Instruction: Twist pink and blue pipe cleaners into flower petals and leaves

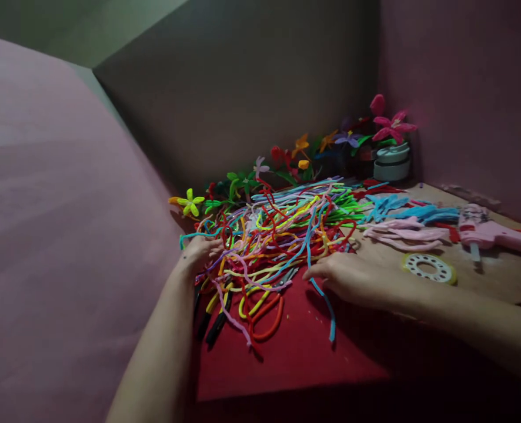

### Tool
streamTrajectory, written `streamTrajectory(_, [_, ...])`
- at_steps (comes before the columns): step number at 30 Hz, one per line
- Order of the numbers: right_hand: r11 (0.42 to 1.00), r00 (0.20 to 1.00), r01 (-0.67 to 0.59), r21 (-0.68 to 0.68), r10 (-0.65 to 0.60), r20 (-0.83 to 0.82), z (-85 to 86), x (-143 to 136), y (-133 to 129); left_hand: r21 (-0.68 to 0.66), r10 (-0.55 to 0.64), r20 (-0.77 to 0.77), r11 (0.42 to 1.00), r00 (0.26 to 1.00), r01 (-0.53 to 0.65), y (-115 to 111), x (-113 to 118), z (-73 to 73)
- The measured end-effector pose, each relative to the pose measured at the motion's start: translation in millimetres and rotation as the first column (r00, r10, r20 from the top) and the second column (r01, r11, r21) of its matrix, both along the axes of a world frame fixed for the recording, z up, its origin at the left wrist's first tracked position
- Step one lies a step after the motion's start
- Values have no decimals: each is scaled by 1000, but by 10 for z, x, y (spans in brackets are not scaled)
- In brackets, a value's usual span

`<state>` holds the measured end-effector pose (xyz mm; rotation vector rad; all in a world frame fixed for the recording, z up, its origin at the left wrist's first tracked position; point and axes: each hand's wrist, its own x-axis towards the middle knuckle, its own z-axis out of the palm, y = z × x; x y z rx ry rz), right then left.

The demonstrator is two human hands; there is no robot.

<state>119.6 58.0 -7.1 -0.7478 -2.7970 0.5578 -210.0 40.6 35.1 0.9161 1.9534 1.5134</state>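
A tangled heap of colourful pipe cleaners point(269, 235) lies in front of me on a red surface. My left hand point(201, 252) rests against the heap's left side, fingers reaching in among the stems and partly hidden. At the right front of the heap is my right hand point(340, 273), cupped open, its thumb side by a bent blue pipe cleaner point(326, 305) that hangs toward the front. Below the heap, pliers with yellow-and-black handles point(219, 320) poke out, beside scissors point(267, 320) with red-and-yellow handle loops.
Pipe-cleaner flowers point(190, 202) stand along the back wall. Right of the heap lie blue stem bundles point(419, 211), pink stems point(406, 235), a white-and-yellow ring with holes point(428, 269) and a pink glue gun point(494, 232). A pale round container point(391, 167) sits in the back corner. A pink wall rises at left.
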Motion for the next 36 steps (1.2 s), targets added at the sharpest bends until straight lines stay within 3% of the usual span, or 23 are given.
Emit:
streamTrajectory(5, [992, 986, 39, 123, -58, 157, -112, -90, -67, -261, -89, -117, 964, 989, 55, -111, -34, 252])
streamTrajectory(7, [986, 989, -21, 166, -4, 150, -152, -100, -46, -332, -197, -157, 933, 968, 136, -199, 38, 371])
streamTrajectory(9, [972, 990, -101, 210, 76, 121, -209, -94, -13, -374, -418, -290, 878, 861, 300, -295, 157, 446])
streamTrajectory(11, [956, 986, -153, 250, 131, 101, -265, -71, 13, -343, -500, -463, 863, 732, 372, -384, 291, 461])
streamTrajectory(14, [911, 982, -186, 368, 178, 55, -303, -15, 14, -289, -493, -677, 861, 546, 419, -477, 458, 354])
streamTrajectory(17, [808, 968, -146, 571, 235, -86, -292, 38, -23, -446, -594, -760, 771, 263, 454, -470, 541, 102])
streamTrajectory(19, [745, 939, -71, 664, 274, -208, -288, 57, -47, -572, -641, -763, 731, 87, 372, -399, 544, -104])
streamTrajectory(21, [721, 907, 1, 692, 291, -305, -298, 64, -57, -610, -624, -782, 762, -7, 218, -291, 502, -277])
streamTrajectory(24, [719, 872, 71, 691, 292, -394, -316, 70, -47, -549, -551, -834, 831, -5, 91, -106, 366, -371])
streamTrajectory(28, [722, 857, 94, 686, 292, -425, -302, 71, -34, -519, -528, -846, 848, 78, 109, 133, 131, -220])
streamTrajectory(31, [771, 863, 75, 632, 267, -429, -313, 40, -42, -512, -524, -845, 851, 106, 119, 306, 4, -111])
streamTrajectory(36, [847, 822, 67, 528, 253, -510, -402, -15, -34, -488, -502, -848, 865, 170, 117, 519, -58, -60])
